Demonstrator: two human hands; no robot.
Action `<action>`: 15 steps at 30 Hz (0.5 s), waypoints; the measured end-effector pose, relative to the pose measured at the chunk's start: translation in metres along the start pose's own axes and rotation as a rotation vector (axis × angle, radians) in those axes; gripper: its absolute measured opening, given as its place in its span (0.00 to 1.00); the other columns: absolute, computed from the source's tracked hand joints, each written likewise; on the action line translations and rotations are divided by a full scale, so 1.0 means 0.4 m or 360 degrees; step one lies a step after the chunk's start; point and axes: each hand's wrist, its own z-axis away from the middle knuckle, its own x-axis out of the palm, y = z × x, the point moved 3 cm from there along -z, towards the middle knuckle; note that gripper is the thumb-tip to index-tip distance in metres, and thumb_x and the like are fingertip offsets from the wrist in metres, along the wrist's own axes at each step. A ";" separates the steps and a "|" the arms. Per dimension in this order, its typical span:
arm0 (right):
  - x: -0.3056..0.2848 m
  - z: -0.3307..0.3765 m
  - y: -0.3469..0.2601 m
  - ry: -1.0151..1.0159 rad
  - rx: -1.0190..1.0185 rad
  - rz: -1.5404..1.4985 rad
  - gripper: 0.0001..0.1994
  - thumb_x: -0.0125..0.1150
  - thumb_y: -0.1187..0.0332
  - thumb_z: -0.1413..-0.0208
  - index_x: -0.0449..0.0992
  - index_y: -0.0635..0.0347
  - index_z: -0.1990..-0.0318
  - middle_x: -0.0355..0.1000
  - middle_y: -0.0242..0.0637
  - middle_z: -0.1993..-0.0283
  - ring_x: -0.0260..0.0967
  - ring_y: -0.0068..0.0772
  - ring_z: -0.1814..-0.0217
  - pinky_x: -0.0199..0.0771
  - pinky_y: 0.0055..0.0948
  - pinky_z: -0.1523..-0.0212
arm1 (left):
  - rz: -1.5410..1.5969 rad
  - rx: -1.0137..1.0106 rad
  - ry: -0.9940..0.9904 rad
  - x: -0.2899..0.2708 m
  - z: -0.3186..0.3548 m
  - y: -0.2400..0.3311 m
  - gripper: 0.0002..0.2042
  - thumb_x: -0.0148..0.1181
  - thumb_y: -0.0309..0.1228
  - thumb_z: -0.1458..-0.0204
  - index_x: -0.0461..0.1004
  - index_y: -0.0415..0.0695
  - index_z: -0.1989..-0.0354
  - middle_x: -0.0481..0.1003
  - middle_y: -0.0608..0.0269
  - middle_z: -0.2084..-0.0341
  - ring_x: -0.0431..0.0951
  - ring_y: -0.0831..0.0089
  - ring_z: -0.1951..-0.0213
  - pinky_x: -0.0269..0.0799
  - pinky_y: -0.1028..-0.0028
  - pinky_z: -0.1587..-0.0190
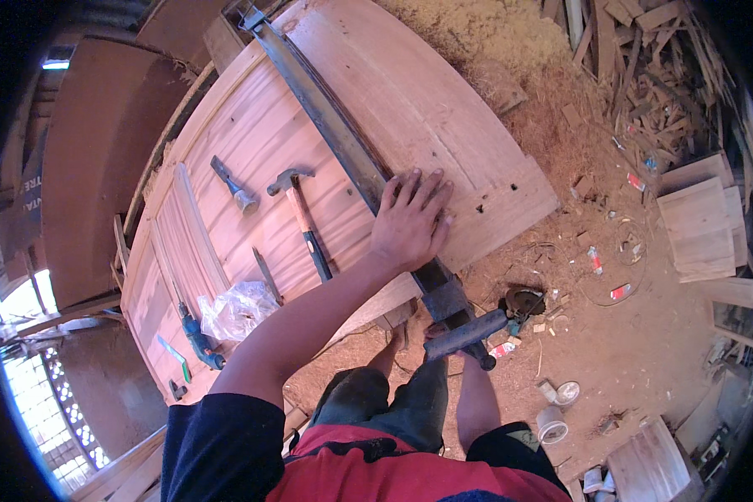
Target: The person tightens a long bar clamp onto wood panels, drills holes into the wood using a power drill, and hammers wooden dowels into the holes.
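A long metal bar clamp lies across a large wooden panel assembly. My left hand rests palm down on the panel's edge board and the clamp bar, fingers spread. Close to my body, my right hand is at the clamp's near end, mostly hidden by the dark tubular handle; what shows of it curls around there. Left of the clamp lie a claw hammer with a wooden, dark-ended handle and a chisel. A narrow tool lies beside a clear plastic bag.
A blue-green power drill and a green-and-white strip-shaped tool lie at the panel's left. On the sawdust-covered floor are a circular-bladed tool, a white tub and litter. Scrap wood and boards are piled at right.
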 end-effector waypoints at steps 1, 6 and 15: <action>0.024 0.021 0.029 0.0042 0.0028 -0.0122 0.14 0.56 0.60 0.34 0.77 0.60 0.51 0.77 0.34 0.55 0.75 0.29 0.56 0.75 0.34 0.54 | -0.0005 -0.0003 -0.0001 -0.001 0.000 0.001 0.27 0.47 0.45 0.37 0.63 0.51 0.31 0.60 0.57 0.30 0.56 0.52 0.28 0.43 0.48 0.27; 0.198 0.157 0.031 0.0324 -0.0191 -0.0659 0.13 0.53 0.62 0.33 0.74 0.59 0.47 0.76 0.35 0.50 0.74 0.29 0.50 0.75 0.35 0.50 | 0.0018 0.0038 0.0038 -0.009 0.005 0.006 0.26 0.47 0.44 0.37 0.64 0.50 0.31 0.61 0.57 0.30 0.57 0.51 0.29 0.44 0.48 0.28; 0.349 0.265 -0.014 0.0865 -0.0791 -0.0563 0.18 0.39 0.54 0.29 0.62 0.50 0.71 0.56 0.27 0.80 0.55 0.25 0.78 0.59 0.29 0.74 | 0.0032 0.0085 0.0156 0.006 0.017 -0.004 0.25 0.44 0.44 0.36 0.65 0.46 0.33 0.63 0.54 0.32 0.59 0.50 0.30 0.45 0.49 0.28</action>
